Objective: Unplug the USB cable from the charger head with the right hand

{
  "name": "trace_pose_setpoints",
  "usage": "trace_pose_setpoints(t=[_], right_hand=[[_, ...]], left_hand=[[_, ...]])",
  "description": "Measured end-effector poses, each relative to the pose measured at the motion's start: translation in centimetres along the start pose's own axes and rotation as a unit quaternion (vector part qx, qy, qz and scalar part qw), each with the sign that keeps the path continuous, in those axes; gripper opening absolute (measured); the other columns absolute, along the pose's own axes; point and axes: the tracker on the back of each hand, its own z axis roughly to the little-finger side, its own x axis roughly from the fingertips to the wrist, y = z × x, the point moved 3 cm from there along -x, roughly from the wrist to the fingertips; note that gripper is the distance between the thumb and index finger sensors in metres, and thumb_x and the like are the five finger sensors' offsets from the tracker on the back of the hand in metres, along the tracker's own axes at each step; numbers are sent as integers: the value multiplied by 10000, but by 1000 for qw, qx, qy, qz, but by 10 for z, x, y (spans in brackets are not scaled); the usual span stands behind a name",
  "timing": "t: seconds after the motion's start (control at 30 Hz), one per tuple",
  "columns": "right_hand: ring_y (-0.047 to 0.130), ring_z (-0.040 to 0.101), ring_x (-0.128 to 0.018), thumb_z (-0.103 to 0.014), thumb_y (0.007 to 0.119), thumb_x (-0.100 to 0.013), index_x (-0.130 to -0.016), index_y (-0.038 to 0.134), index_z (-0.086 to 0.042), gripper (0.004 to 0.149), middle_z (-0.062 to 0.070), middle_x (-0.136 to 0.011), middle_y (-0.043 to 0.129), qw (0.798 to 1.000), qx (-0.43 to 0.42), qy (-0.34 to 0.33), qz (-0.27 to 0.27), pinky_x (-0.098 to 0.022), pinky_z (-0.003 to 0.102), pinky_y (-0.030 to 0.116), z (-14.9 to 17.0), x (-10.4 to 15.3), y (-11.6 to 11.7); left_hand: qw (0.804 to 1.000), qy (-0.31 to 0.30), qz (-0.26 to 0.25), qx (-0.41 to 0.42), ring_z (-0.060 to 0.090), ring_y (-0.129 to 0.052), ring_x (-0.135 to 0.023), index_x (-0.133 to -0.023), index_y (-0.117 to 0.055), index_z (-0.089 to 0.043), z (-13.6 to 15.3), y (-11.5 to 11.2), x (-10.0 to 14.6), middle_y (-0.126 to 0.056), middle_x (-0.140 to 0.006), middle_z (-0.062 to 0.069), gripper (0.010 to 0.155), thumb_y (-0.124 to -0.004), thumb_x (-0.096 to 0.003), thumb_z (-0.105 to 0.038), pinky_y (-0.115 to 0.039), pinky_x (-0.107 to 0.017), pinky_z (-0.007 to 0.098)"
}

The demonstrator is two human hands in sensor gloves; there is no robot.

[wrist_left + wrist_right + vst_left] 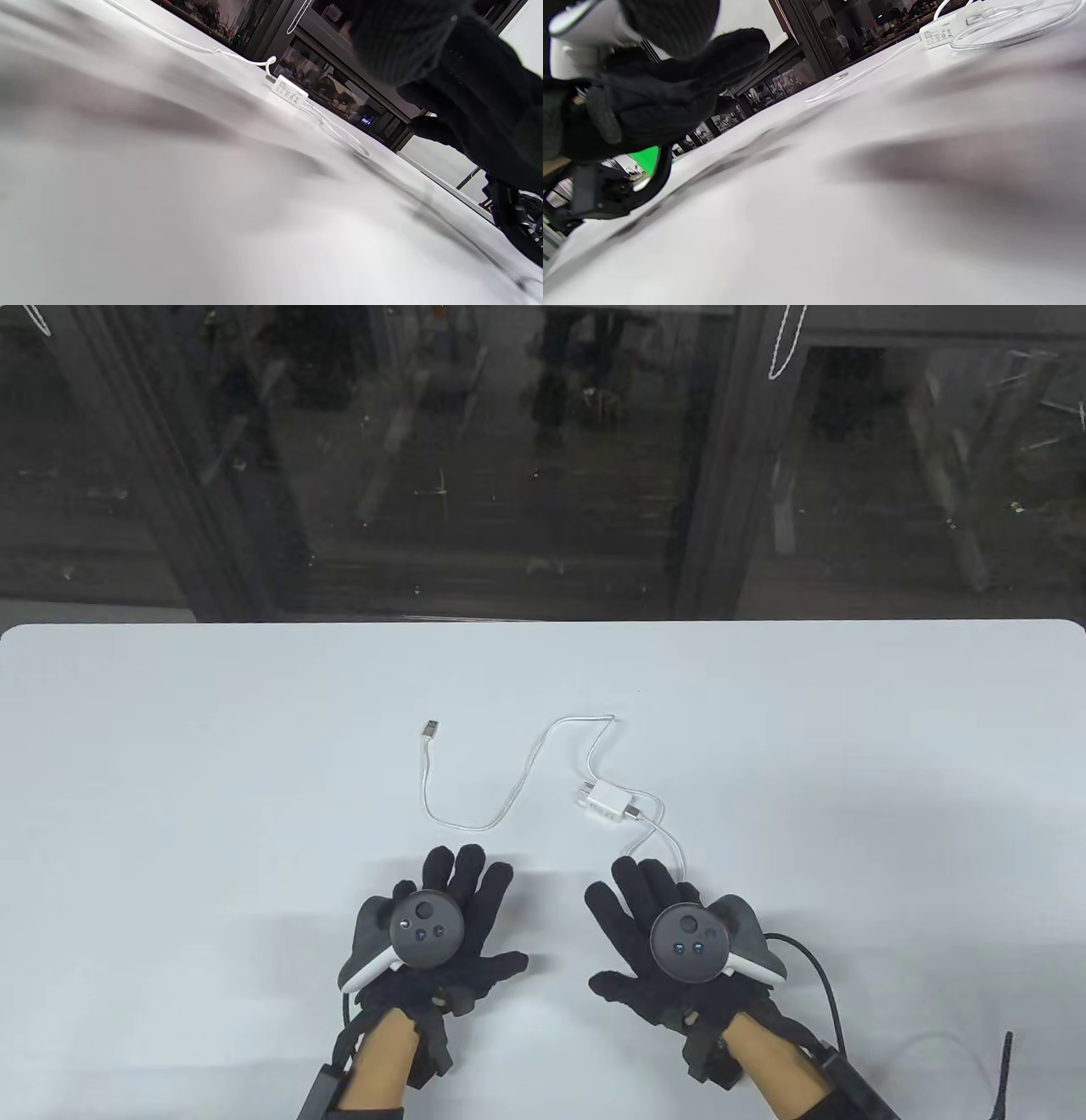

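Both hands are lying flat on the table [170, 780], fingers spread and released: left hand [433, 933], right hand [670, 937], neither holding anything. White charger head [604, 802] is sitting just beyond the right hand, USB cable [509, 789] still plugged in, looping leftward. Bare tabletop is extending all around.

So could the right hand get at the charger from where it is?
Probably yes. The right hand lies flat on the table, holding nothing, with the charger just beyond its fingertips. Only a loop of the cable lies between them.
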Motion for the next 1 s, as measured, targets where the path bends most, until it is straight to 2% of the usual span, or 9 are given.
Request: trace_pose_setpoints(t=[0.27, 0.4, 0.63, 1.0], right_hand=[[-41, 482, -953, -525, 682, -482, -1038, 123, -324, 814, 49, -1035, -124, 999, 7, 30, -31, -620, 744, 127, 9, -3, 9], [-16, 484, -957, -505, 684, -486, -1049, 163, -303, 793, 64, -1048, -91, 999, 5, 38, -27, -623, 741, 145, 13, -5, 9], [4, 486, -960, -490, 683, -490, -1058, 192, -285, 777, 80, -1060, -62, 997, -3, 51, -54, -625, 738, 154, 23, -9, 20], [16, 488, -961, -476, 685, -491, -1065, 224, -258, 767, 95, -1072, -32, 997, -2, 66, -36, -623, 738, 155, 29, -10, 16]], left_hand=[[1000, 3, -1, 17, 392, 145, -1012, -1144, -237, -276, 0, -2, -2, 15, -1178, 50, 855, -751, -507, -522, -71, -612, 779], [999, 1, 12, 30, 392, 143, -1014, -1146, -252, -271, 0, -4, -6, 16, -1177, 50, 840, -747, -512, -513, -72, -615, 777], [999, -9, 23, 40, 393, 137, -1016, -1149, -281, -262, -2, -5, -7, 11, -1178, 55, 815, -736, -519, -508, -80, -620, 775], [998, -21, 21, 50, 396, 128, -1021, -1151, -288, -259, -4, -3, -9, 8, -1179, 55, 804, -729, -525, -503, -87, -624, 774]])
